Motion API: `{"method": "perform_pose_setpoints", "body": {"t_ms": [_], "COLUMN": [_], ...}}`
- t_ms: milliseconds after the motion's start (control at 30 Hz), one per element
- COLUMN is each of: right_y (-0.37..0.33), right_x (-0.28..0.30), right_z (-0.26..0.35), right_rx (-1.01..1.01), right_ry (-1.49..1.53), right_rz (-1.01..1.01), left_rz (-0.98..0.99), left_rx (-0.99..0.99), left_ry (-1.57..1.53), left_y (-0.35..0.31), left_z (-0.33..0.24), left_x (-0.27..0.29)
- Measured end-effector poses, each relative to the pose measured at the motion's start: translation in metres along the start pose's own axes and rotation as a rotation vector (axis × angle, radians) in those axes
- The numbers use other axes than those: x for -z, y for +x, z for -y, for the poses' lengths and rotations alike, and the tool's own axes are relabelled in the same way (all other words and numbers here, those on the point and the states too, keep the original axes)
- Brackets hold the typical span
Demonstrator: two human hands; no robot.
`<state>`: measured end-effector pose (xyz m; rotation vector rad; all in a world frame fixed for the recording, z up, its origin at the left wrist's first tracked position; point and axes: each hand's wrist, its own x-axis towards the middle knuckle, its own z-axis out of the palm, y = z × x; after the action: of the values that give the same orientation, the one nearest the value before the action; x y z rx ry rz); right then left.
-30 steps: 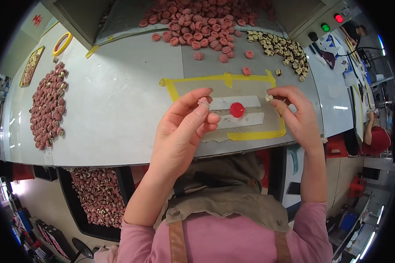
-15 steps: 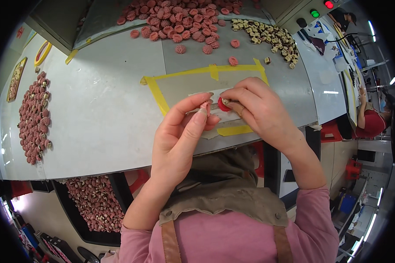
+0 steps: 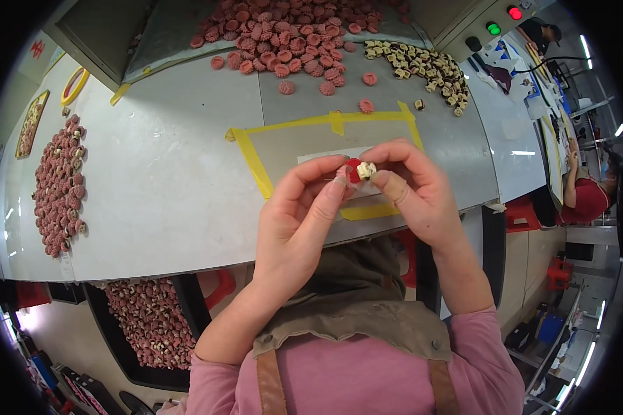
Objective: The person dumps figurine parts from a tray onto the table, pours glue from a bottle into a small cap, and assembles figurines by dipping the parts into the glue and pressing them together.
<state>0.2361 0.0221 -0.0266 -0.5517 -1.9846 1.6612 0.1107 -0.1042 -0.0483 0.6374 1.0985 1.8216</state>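
Over the taped-off patch of the table, my two hands meet almost fingertip to fingertip. My left hand [image 3: 291, 228] pinches a small pink ridged cap [image 3: 342, 173] between thumb and fingers, which mostly cover it. The thumb and index finger of my right hand [image 3: 426, 204] grip a small cream-and-dark piece [image 3: 366, 171], right beside the cap. Between them shows a bright red round thing [image 3: 354, 164]; whether it lies on the table or is held I cannot tell. A pale strip [image 3: 315, 155] lies beneath, framed by yellow tape [image 3: 253, 162].
Pink ridged caps [image 3: 284, 41] are heaped at the far middle, with cream-and-dark pieces [image 3: 429, 72] to their right. Combined pieces [image 3: 59, 187] cover the table's left end; more fill a black bin [image 3: 149, 325] below. Another person [image 3: 588, 187] sits at far right.
My right hand has lifted the cream-and-dark piece from over the red round thing and turned it into view. My left hand has shifted slightly right, bringing the pink cap closer.
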Motion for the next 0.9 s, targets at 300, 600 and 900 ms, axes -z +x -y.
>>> {"method": "perform_pose_setpoints", "body": {"t_ms": [300, 600, 900], "right_y": [-0.003, -0.009, -0.014], "right_x": [-0.017, -0.006, 0.012], "right_z": [0.002, -0.004, -0.021], "right_rx": [0.402, 0.424, 0.474], "right_ry": [-0.514, -0.426, -0.406], "right_rz": [-0.106, -0.018, 0.072], "left_rz": [0.012, 0.064, 0.159], "left_rx": [-0.091, -0.096, -0.056], "left_ry": [0.019, 0.174, 0.103], "left_y": [-0.001, -0.004, -0.004], "left_z": [0.009, 0.006, 0.008], "left_x": [-0.003, 0.002, -0.016]}}
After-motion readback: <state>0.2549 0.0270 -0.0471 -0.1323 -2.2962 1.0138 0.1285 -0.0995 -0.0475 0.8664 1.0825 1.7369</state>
